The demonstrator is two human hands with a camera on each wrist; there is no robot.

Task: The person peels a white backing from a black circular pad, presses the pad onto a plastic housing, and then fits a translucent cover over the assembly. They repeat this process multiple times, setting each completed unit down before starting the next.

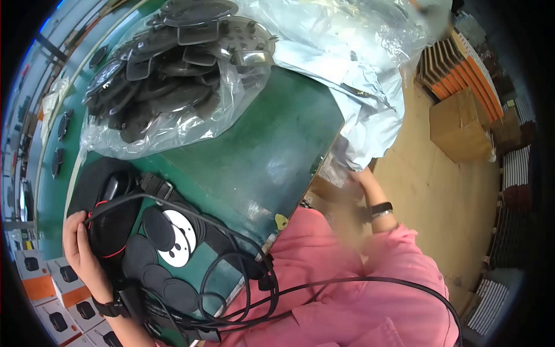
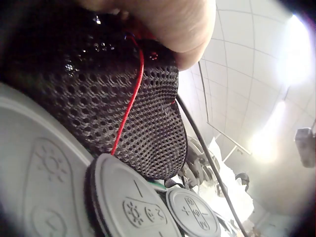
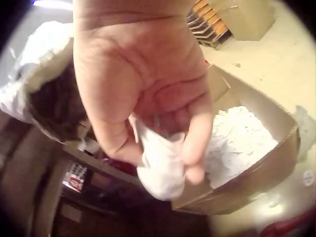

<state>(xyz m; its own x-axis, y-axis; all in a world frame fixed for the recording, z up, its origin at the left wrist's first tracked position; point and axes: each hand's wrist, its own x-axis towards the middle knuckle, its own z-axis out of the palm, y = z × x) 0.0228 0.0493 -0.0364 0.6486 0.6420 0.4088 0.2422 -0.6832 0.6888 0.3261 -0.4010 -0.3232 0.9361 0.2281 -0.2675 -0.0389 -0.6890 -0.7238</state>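
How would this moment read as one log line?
left hand: touching black mesh pouch | right hand: pinching crumpled white piece | nearby: open brown cardboard box holding white scraps

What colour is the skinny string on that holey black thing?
Red: the string shows best in the left wrist view, against black mesh.

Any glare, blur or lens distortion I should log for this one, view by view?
Head: fisheye curvature with black corners, glossy sheen on the green table, blurred patch beside the right forearm; left wrist: ceiling lights blown out, left hand soft, black mesh case clear enough to show its holes; right wrist: dark corners, white piece in the right hand washed out.
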